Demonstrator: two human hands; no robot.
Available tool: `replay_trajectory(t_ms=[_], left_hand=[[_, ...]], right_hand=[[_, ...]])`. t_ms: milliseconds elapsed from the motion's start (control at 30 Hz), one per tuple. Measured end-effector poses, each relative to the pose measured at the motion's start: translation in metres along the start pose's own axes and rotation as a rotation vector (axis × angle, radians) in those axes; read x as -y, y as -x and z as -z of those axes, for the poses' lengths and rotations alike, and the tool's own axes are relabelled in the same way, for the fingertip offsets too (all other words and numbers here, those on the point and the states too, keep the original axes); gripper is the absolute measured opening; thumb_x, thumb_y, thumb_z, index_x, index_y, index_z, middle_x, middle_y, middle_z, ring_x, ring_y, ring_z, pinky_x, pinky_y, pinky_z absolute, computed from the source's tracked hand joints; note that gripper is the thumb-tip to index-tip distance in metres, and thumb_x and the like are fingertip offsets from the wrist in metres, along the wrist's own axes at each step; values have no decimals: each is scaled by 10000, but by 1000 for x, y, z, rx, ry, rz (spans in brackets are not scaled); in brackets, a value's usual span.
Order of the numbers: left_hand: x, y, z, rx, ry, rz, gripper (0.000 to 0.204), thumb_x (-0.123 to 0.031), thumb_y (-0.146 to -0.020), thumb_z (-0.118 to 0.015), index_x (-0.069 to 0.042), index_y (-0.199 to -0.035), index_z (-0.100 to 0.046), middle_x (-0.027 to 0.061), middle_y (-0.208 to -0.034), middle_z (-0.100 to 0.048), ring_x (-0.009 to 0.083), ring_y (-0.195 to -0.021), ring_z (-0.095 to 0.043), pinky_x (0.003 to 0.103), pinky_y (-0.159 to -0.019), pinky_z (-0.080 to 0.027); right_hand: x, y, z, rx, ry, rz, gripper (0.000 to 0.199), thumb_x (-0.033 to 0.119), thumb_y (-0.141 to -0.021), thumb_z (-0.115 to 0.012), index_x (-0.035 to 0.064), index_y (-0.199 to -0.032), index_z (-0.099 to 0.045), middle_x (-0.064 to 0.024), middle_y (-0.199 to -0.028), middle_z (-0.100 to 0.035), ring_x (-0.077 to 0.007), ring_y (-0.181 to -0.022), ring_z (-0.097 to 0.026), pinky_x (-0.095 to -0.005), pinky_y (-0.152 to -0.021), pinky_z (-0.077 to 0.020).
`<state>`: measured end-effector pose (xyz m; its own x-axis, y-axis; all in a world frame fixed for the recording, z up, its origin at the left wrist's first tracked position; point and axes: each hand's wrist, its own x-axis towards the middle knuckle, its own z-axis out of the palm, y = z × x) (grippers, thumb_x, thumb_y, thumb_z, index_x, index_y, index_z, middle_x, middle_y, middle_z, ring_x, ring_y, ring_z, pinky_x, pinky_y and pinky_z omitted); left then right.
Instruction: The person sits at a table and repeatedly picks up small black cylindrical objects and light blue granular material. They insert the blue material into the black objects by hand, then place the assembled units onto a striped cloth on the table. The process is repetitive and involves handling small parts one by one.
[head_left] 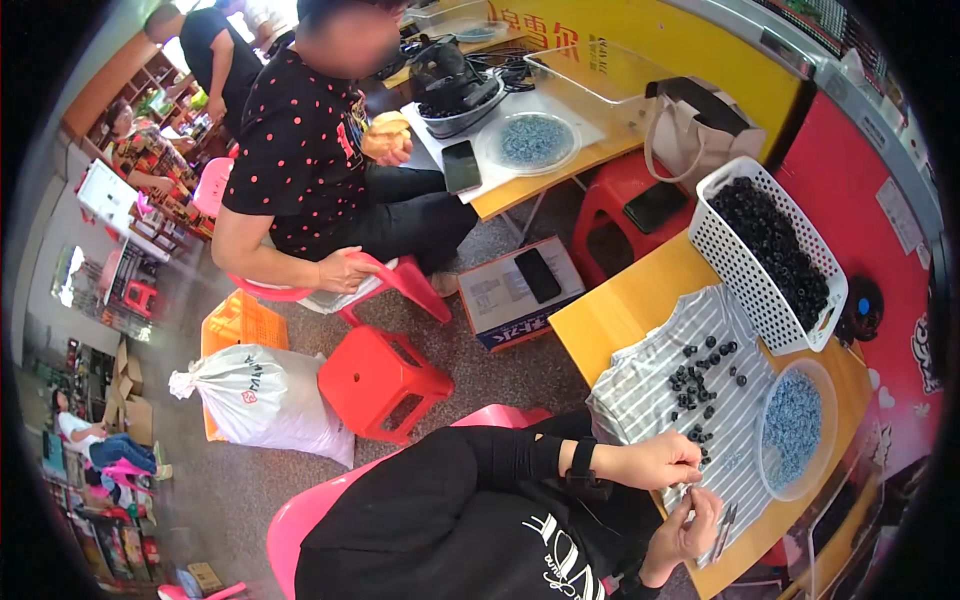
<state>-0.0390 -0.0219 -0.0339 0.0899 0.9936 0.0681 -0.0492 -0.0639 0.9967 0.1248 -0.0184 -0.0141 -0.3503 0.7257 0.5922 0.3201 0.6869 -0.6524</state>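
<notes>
Left hand [655, 462]: mine, at the near edge of the yellow surface [640, 300], over the near end of the striped cloth [665, 400]. My fingers [690, 470] are pinched together on something too small to make out.
Right hand [690, 525]: just below the left, almost touching it, past the near edge of the surface. The fingers curl around a thin metal tool [722, 532]; whether they press it tight I cannot tell.
Black rings [700, 380]: a loose scatter of small dark pieces on the striped cloth, the nearest ones just beside my left hand.
Round dish [795, 430]: clear, on the cloth's right side toward the near right corner of the surface, filled with tiny blue-grey parts.
White basket [765, 250]: perforated plastic, at the far edge of the surface, heaped with more black rings.
My wrist: a black band [582, 462] sits on the left one, black sleeve behind it.
Floor beside me: a red stool [380, 380], a white sack [265, 400], an orange crate [240, 322].
Another person [320, 160]: seated across the floor in a black dotted top, at a second yellow surface [560, 160] with its own dish of blue parts.
</notes>
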Motion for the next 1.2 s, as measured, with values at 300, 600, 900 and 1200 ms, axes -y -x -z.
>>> replay_trajectory(t_ms=[300,600,900,1200], left_hand=[[8,-23,10,-172,-687,-436,108,2,-791,-720,-14,-857,-635,138,-787,-603,336,-716,-602,409,-628,-490],[8,-19,0,-139,-832,-428,240,-47,-735,-776,-31,-948,-668,124,-859,-561,308,-787,-609,381,-668,-496],[0,3,41,-175,-731,-258,275,-56,-754,-785,0,-1000,-675,123,-897,-596,283,-730,-600,359,-636,-481],[-6,-17,37,-225,-782,-279,234,-32,-790,-735,-1,-1011,-664,142,-905,-582,335,-786,-598,403,-669,-474]], right_hand=[[-35,-7,9,-91,73,-193,176,-128,-742,-646,-25,-884,-627,-167,-834,-634,-317,-731,-628,-372,-667,-504],[-43,16,28,86,592,-175,162,-61,-677,-617,23,-800,-555,-157,-831,-519,-368,-800,-549,-469,-678,-433],[-41,8,22,109,533,-177,109,-44,-765,-648,18,-831,-588,-142,-824,-523,-352,-801,-558,-448,-675,-438],[-45,7,23,21,468,-214,100,-55,-789,-660,16,-830,-603,-127,-807,-550,-333,-772,-570,-425,-668,-423]])
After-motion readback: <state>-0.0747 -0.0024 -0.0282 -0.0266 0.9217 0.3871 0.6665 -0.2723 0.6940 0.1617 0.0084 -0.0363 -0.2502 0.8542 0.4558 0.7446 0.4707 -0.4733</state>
